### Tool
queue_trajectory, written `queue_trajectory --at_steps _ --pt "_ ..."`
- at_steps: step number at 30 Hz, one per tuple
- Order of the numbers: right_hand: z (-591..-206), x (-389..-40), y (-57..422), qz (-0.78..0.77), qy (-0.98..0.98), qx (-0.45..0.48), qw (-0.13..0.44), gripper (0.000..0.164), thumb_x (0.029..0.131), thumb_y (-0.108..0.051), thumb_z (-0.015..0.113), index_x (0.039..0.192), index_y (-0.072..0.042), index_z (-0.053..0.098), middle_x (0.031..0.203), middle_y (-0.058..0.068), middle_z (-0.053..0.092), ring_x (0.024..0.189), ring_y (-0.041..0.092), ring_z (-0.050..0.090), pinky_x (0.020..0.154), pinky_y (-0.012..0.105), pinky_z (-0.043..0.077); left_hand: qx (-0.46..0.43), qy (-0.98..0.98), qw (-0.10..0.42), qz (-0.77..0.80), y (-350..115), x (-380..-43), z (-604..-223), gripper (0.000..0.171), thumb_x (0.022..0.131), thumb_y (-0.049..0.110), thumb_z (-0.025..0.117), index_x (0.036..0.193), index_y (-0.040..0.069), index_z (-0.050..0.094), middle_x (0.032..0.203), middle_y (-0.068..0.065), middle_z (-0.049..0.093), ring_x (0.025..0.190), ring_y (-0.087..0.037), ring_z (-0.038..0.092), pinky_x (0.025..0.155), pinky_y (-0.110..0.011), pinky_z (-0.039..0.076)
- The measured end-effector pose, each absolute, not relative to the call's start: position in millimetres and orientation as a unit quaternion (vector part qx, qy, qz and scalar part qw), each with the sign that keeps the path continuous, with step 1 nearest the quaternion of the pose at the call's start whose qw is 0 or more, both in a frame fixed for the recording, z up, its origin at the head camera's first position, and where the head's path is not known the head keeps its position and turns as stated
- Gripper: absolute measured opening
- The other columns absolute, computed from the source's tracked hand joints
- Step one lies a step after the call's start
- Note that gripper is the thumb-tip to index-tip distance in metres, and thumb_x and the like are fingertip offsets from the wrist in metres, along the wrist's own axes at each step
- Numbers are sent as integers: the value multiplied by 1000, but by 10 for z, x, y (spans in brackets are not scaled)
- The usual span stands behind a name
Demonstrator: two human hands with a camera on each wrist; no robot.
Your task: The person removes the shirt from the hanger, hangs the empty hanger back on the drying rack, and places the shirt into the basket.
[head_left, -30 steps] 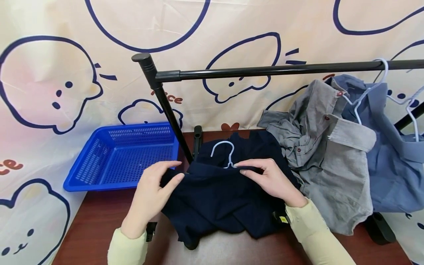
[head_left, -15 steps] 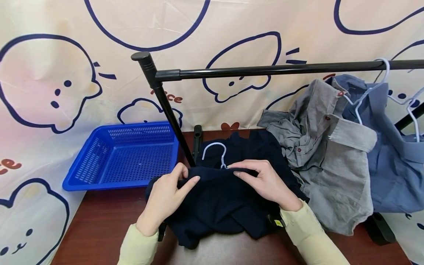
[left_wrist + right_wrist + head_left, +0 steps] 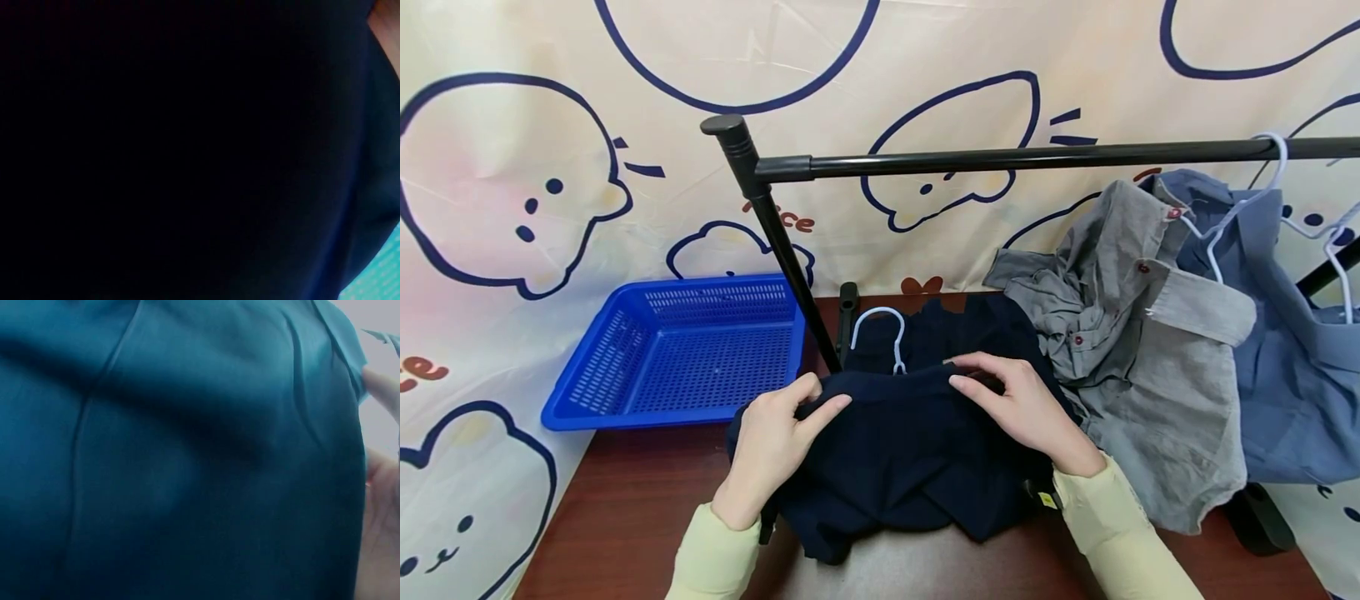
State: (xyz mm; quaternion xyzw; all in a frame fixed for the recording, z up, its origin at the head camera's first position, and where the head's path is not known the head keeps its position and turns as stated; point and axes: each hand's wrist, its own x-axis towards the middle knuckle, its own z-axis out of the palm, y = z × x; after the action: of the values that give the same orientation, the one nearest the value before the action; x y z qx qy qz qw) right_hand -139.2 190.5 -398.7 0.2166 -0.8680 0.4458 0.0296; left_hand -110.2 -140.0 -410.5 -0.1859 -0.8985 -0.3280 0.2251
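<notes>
1. Two hands show in the head view: the left hand and the right hand each pinch the upper edge of a navy garment over a brown table. Just behind that edge stands a pale hanger hook. Left of the garment sits a blue basket; right of it, a grey shirt.
2. Left wrist view: dark cloth of the garment nearly fills it; grip cannot be told here.
3. Right wrist view: fingers hold the garment's edge.
</notes>
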Motion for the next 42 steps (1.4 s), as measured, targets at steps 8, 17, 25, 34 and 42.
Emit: queue_trajectory --at_steps 8,17,25,34,42 --pt "-4049 -1386 2074 427 -878 216 10 18 103 -38 61 101 -29 77 100 -16 71 90 7 64 82 31 50 -193 -884 262 -336 -1400 -1131 -4094 39 86 35 83 77 23 47 66 10 31 53 -9 32 48 -28 24" --pt "-4071 -1369 2036 460 -854 234 71 14 101 -25 67 91 -30 76 88 -17 70 82 10 63 77 25 49 -180 -891 258 -327 -1346 -1121 -4060 40 86 35 84 77 22 46 68 11 29 53 -8 30 48 -27 23" --pt "-4038 -1351 1887 467 -837 272 91 13 100 -22 69 92 -30 77 88 -18 71 82 8 65 75 25 51 -185 -897 199 -348 -1169 -1142 -4029 34 94 40 75 82 24 48 67 11 28 53 -8 34 48 -29 28" --pt "-4047 -1361 1847 456 -832 288 130 9 96 -14 73 94 -21 80 93 -11 73 86 9 68 79 24 52 -216 -887 226 -341 -1066 -1155 -3989 28 98 36 70 86 22 50 69 9 27 54 -10 33 48 -29 25" --pt "-4054 -1368 1914 455 -831 290 137 11 93 -11 76 102 -15 82 100 -8 74 95 11 69 84 24 52 -219 -881 241 -343 -1083 -1168 -3974 23 97 36 72 87 23 55 70 8 37 53 -8 34 46 -28 27"
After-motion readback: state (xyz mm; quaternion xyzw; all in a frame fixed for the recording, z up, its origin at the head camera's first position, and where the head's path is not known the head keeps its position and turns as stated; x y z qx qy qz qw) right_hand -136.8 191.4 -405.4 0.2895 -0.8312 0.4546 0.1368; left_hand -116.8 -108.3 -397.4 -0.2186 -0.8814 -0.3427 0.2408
